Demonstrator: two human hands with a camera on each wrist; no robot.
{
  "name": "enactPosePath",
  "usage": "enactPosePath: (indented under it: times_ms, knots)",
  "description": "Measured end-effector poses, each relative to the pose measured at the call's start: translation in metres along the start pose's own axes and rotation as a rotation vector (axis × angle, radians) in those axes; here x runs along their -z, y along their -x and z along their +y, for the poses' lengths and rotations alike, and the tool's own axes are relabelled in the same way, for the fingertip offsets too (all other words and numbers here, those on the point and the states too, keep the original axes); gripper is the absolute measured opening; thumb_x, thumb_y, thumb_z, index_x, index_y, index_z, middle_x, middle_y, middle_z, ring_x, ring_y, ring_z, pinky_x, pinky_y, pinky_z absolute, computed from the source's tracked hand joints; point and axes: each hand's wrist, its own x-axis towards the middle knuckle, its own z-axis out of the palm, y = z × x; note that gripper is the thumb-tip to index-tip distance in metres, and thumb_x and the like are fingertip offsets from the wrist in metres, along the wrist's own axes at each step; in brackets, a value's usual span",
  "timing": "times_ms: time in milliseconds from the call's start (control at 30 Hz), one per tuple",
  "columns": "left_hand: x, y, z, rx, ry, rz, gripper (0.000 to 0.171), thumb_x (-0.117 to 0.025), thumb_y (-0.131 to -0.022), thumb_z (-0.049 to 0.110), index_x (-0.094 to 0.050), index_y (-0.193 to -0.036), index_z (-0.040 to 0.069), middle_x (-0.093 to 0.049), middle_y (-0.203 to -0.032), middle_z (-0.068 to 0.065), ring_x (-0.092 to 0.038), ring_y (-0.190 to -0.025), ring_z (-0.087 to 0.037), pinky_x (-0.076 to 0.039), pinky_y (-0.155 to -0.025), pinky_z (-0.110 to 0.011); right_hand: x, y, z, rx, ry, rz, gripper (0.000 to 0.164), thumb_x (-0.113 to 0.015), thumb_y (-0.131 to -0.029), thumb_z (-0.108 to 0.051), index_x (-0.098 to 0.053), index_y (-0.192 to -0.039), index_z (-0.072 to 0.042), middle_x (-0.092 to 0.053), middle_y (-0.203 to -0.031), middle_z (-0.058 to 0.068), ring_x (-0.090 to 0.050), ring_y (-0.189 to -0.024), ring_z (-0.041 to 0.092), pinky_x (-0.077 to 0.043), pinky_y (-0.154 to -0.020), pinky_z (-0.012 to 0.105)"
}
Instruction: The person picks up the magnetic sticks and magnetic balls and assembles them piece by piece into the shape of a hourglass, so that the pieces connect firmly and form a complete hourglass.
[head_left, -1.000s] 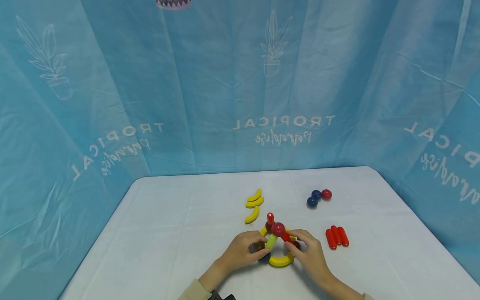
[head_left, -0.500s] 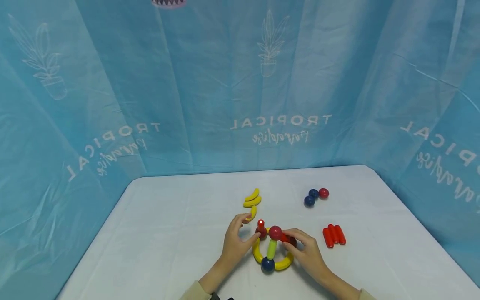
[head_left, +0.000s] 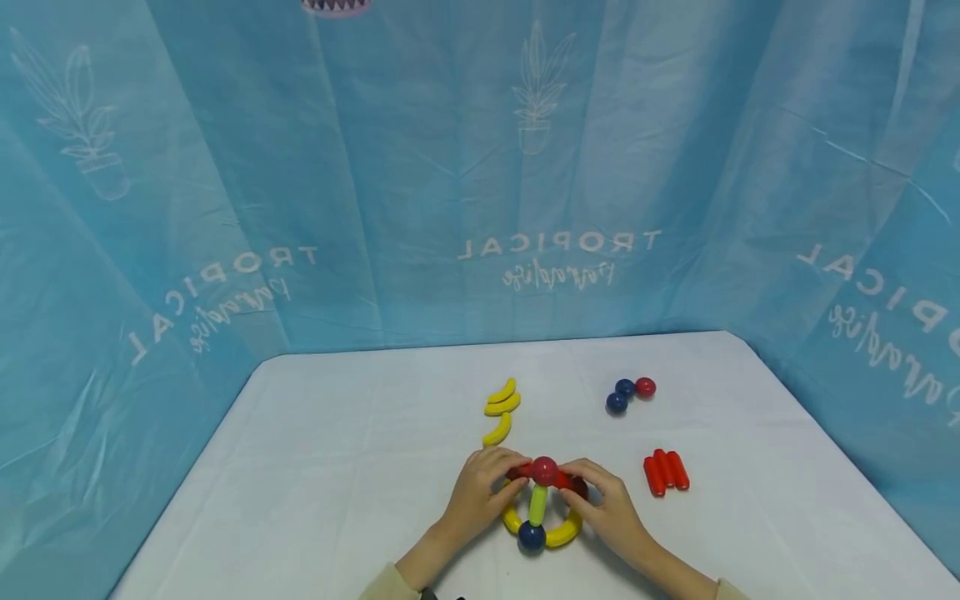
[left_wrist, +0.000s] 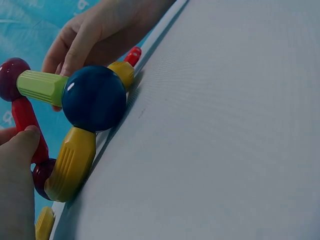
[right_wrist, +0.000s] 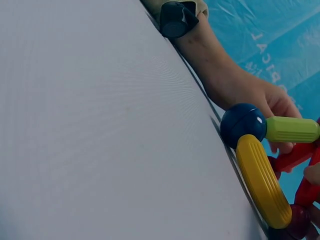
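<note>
A magnetic ball-and-rod frame stands on the table: a ring of yellow curved rods (head_left: 564,531) with a blue ball (head_left: 532,537) at its front. From that ball a green rod (head_left: 538,506) rises to a red ball (head_left: 545,471) at the top. My left hand (head_left: 478,487) pinches the left red rod (left_wrist: 29,127), which reaches from a dark red ball (left_wrist: 44,175) up to the top ball. On the other side, my right hand (head_left: 609,510) grips the right red rod (head_left: 562,480) between thumb and fingers. The ring's rear is mostly hidden.
Several yellow curved rods (head_left: 502,408) lie behind the frame. Two blue balls (head_left: 617,403) and a red ball (head_left: 645,387) sit at the back right. Three red rods (head_left: 666,472) lie to the right. A blue curtain (head_left: 420,175) hangs behind the white table (head_left: 360,417).
My left hand has let go of the green rod and taken the left red rod. That rod, upright before, now leans to the top red ball. My right hand keeps its grip.
</note>
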Motion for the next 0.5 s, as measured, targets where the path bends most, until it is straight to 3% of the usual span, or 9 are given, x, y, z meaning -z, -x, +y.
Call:
enactPosePath:
  times_ms: [133,300,367,500]
  knots:
    - [0.002,-0.001,0.001,0.031,0.014,-0.016,0.023,-0.068,-0.087,0.027,-0.067,-0.109,0.019,-0.067,-0.105,0.009,-0.06,-0.099,-0.006,-0.048,-0.088,-0.032,0.0,0.0,0.0,-0.003,-0.001,0.0,0.027,-0.07,-0.085,-0.013,-0.067,-0.111,-0.02,-0.069,-0.103,-0.006,-0.06,-0.089,0.004,-0.052,-0.08,0.019]
    - [0.002,0.001,0.0,0.13,0.058,-0.016,0.024,-0.072,-0.084,0.022,-0.068,-0.107,0.017,-0.066,-0.105,0.007,-0.059,-0.098,-0.008,-0.05,-0.089,-0.03,0.004,-0.002,-0.001,-0.076,-0.038,0.017,0.018,-0.061,-0.092,-0.02,-0.068,-0.108,-0.017,-0.069,-0.103,-0.003,-0.061,-0.095,0.005,-0.051,-0.086,0.016]
    - [0.001,0.002,0.0,0.172,0.079,-0.019,0.024,-0.072,-0.083,0.019,-0.068,-0.107,0.016,-0.065,-0.107,0.006,-0.059,-0.099,-0.01,-0.051,-0.09,-0.03,0.009,-0.004,-0.001,-0.098,-0.023,0.061,0.016,-0.06,-0.093,-0.018,-0.069,-0.106,-0.014,-0.069,-0.103,-0.001,-0.061,-0.095,0.005,-0.049,-0.086,0.015]
    - [0.001,0.003,0.001,0.237,0.123,-0.051,0.024,-0.071,-0.084,0.016,-0.068,-0.107,0.015,-0.064,-0.109,0.003,-0.06,-0.097,-0.011,-0.053,-0.085,-0.028,0.027,-0.008,0.002,-0.059,0.088,0.221,0.014,-0.065,-0.088,-0.005,-0.07,-0.101,-0.006,-0.07,-0.098,0.003,-0.057,-0.093,0.0,-0.046,-0.083,0.011]
